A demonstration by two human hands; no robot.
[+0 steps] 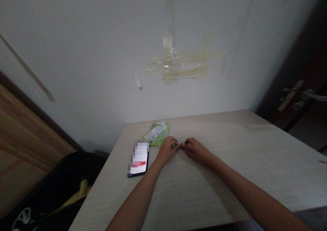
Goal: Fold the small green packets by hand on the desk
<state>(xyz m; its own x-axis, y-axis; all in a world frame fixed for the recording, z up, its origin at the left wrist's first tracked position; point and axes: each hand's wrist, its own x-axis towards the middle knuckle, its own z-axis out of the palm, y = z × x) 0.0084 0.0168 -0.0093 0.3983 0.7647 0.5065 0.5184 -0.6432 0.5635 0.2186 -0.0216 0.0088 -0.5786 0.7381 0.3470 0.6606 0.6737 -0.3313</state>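
Observation:
My left hand [168, 148] and my right hand [196, 150] meet over the pale table, fingertips almost touching. Both are closed in a pinch around a small greyish-green thing [181, 145], which is too small and too covered by fingers to name. Just behind and left of my left hand lies a fanned pile of green and white printed packets [156, 133]. A phone [140, 158] with a lit screen and a dark edge rests flat, left of my left forearm.
The light wood-grain table [242, 139] reaches up to a grey wall [102, 54] with peeling tape [176, 62]. A dark door with a metal handle [310, 95] stands at the right. Beside the table's left edge are a black bag [84, 163] and wooden panelling [30, 125].

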